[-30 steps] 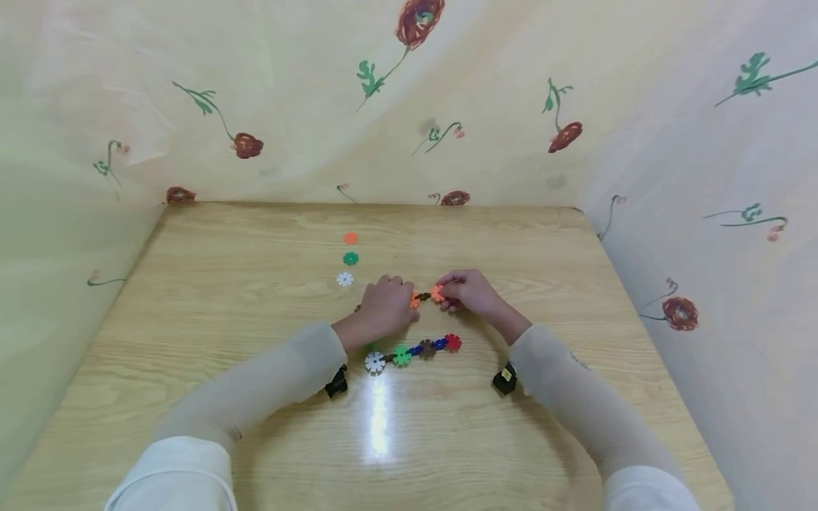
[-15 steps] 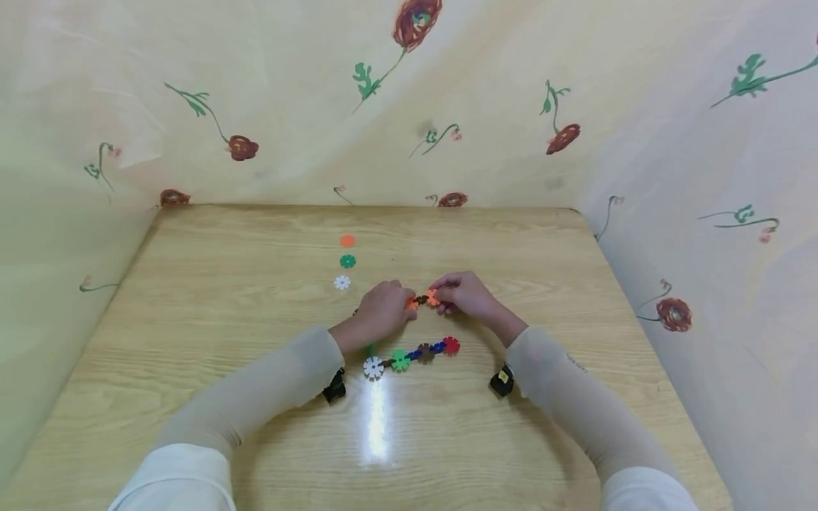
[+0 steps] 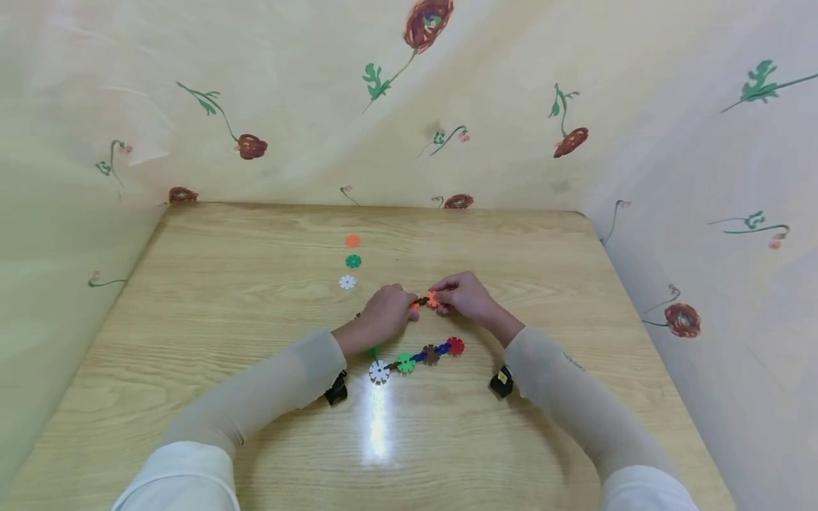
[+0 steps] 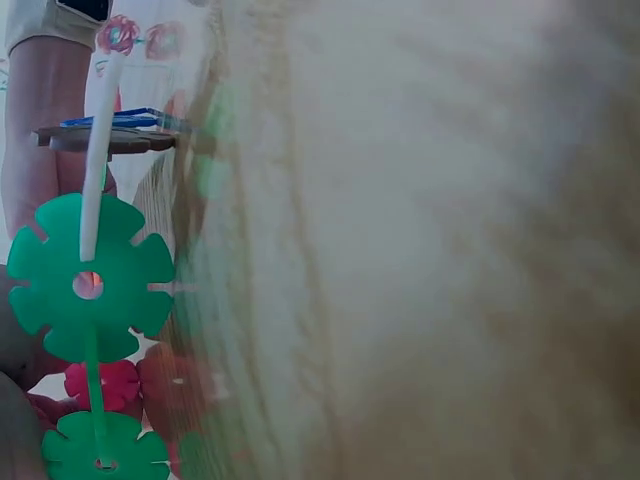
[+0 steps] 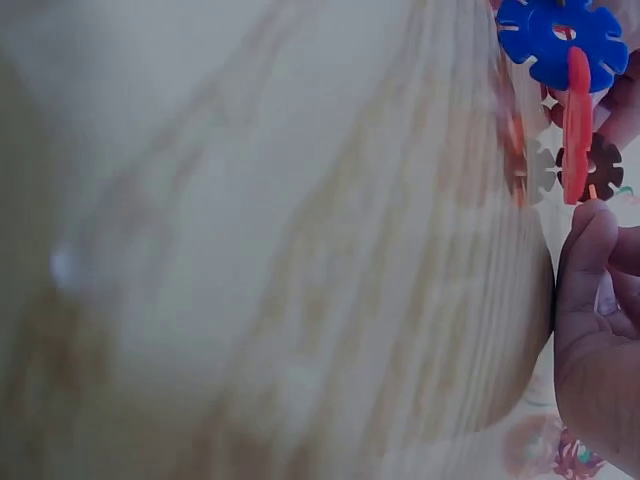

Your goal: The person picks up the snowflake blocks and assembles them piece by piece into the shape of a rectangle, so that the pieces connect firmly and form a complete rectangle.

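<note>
In the head view, my left hand (image 3: 385, 314) holds an orange notched disc (image 3: 415, 306) at its fingertips, partly covered by the fingers. Joined to that disc is a brown disc (image 3: 422, 301), seen nearly edge-on. My right hand (image 3: 468, 295) pinches another orange disc (image 3: 432, 299) right at the brown one's edge. Below the hands lies a chain of interlocked discs, running from white (image 3: 379, 371) through green (image 3: 405, 363), brown (image 3: 431, 354) and blue (image 3: 442, 348) to red (image 3: 455, 345). The right wrist view shows the fingers (image 5: 590, 235) near the brown disc (image 5: 603, 165).
Three loose discs, orange (image 3: 353, 240), green (image 3: 353, 261) and white (image 3: 347, 282), lie in a column beyond my left hand. Flower-printed cloth (image 3: 307, 142) surrounds the far and side edges of the wooden table (image 3: 268, 255). Green discs (image 4: 120, 240) stand close to the left wrist camera.
My right hand has brought its orange disc slightly left, closer to the brown one. The left hand keeps its grip in nearly the same place. The head view has shifted a little.
</note>
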`<state>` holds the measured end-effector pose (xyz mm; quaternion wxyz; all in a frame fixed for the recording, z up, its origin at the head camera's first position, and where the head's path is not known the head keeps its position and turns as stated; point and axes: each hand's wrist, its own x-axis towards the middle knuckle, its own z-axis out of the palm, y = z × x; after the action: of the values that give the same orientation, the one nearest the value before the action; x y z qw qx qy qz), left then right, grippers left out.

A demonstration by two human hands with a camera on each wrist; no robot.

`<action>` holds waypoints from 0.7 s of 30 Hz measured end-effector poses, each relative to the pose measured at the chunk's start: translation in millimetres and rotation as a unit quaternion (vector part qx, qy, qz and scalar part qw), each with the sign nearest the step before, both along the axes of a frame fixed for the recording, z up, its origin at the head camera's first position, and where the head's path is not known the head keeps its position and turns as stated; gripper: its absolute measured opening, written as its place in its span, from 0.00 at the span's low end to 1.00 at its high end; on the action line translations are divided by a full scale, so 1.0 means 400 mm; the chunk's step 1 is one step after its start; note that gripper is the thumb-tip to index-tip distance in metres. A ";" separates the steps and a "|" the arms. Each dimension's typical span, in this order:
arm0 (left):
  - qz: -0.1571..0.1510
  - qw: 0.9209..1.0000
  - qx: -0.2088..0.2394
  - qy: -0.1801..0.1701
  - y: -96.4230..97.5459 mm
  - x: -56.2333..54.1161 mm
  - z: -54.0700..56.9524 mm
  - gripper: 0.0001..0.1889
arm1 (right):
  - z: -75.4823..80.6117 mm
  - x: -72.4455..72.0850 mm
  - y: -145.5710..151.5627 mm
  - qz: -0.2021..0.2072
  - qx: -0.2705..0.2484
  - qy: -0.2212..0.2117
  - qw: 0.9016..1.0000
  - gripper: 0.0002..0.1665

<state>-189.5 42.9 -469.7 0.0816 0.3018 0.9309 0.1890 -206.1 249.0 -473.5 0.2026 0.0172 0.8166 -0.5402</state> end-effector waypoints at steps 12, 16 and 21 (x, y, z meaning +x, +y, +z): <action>-0.002 1.000 0.009 0.016 0.001 -0.004 -0.018 0.11 | 0.002 -0.009 -0.017 -0.013 0.006 -0.003 1.000 0.12; 0.003 1.000 0.009 0.016 -0.001 -0.001 -0.019 0.11 | 0.003 -0.014 -0.026 0.007 0.030 0.020 0.999 0.12; 0.006 1.000 0.017 0.012 0.001 0.006 -0.020 0.12 | 0.009 -0.016 -0.024 0.048 0.079 0.044 0.995 0.12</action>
<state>-187.0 43.2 -477.8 0.0642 0.2998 0.9302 0.2019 -212.3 239.3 -469.9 0.1907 -0.0299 0.8645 -0.4641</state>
